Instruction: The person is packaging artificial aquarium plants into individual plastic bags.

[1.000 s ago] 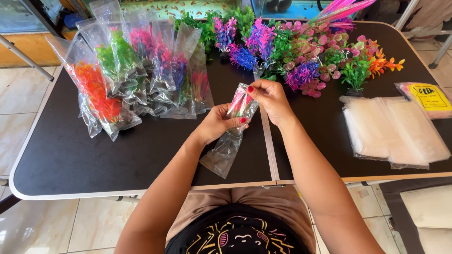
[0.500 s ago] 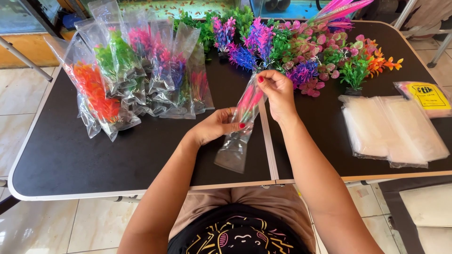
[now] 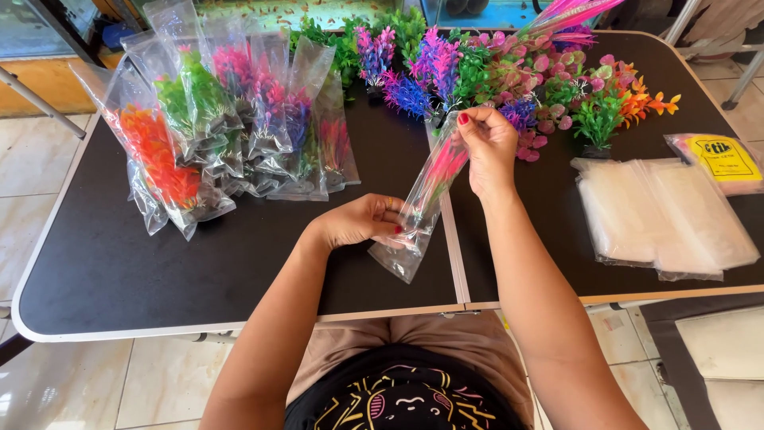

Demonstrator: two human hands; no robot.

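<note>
Both hands hold one clear sleeve (image 3: 420, 209) above the black counter (image 3: 103, 271), tilted. Left hand (image 3: 362, 220) is pinched on its lower part, steadying it; right hand (image 3: 487, 142) is closed on the pink plastic plant (image 3: 447, 163) at the sleeve mouth. Bagged plants (image 3: 215, 119) stand far left. Flat empty sleeves (image 3: 660, 219) lie right, beside a yellow-labelled packet (image 3: 720, 159).
</note>
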